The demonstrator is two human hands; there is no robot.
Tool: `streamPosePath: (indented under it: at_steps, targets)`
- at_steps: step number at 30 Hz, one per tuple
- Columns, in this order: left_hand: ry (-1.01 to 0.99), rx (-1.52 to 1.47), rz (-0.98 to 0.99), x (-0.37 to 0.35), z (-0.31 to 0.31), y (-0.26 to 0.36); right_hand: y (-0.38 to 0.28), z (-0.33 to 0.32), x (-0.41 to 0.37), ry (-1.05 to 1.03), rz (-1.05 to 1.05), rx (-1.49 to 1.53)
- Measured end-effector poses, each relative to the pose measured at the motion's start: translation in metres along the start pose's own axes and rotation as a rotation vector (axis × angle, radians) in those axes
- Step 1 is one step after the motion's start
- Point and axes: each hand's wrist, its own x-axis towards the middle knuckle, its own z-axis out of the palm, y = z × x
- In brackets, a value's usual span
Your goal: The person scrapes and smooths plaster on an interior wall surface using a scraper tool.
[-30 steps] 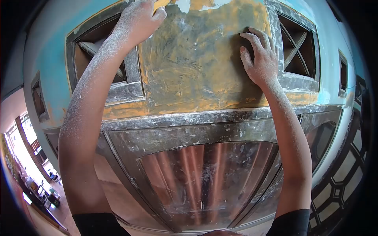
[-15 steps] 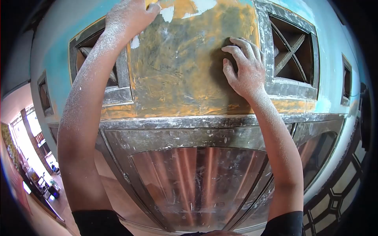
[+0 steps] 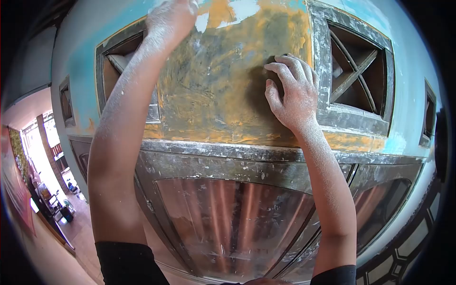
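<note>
My left hand [image 3: 173,18], coated in white dust, is raised to the top edge of the head view against the wall panel [image 3: 213,85]. Its fingers look curled in, but the frame edge and blur hide most of them and whatever they may hold. The panel is patchy olive and orange, with white filler patches [image 3: 243,8] beside that hand. Lower and to the right, my right hand [image 3: 294,92] is dusty too, fingers apart and bent, fingertips at or close to the panel. It holds nothing and casts a shadow there.
A wooden vent frame with crossed slats [image 3: 356,71] stands right of the panel, another vent frame [image 3: 100,66] left, partly behind my left arm. Below runs a worn wooden ledge [image 3: 223,151] over a glazed panel [image 3: 232,223]. At far left is a bright doorway [image 3: 45,142].
The view has shifted, so the wall's lower parts sit lower in it. My left hand has moved slightly right and farther out of the top. My right hand stays near the same panel area, fingers still apart.
</note>
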Motion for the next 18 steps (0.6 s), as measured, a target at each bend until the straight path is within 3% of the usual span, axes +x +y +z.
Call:
streamPosePath:
  at_steps: [2, 6, 8, 12, 14, 18]
  targets:
    - [0.178, 0.284, 0.204, 0.007, 0.037, -0.02, -0.001, -0.001, 0.0, 0.0, -0.019, -0.027]
    - [0.28, 0.184, 0.295, 0.014, 0.038, -0.038, -0.002, -0.002, 0.003, -0.015, -0.023, -0.022]
    - [0.222, -0.054, 0.337, 0.013, 0.026, -0.042, -0.003, -0.002, 0.003, -0.007, -0.016, -0.021]
    - [0.269, -0.01, 0.469, 0.025, 0.019, -0.064, -0.004, -0.002, 0.002, -0.019, -0.006, -0.034]
    - [0.07, -0.003, 0.128, 0.015, -0.008, -0.051, -0.005, -0.002, 0.003, -0.021, -0.002, -0.043]
    - [0.056, 0.02, 0.059, 0.008, -0.025, -0.051, -0.006, -0.002, 0.001, -0.035, 0.011, -0.066]
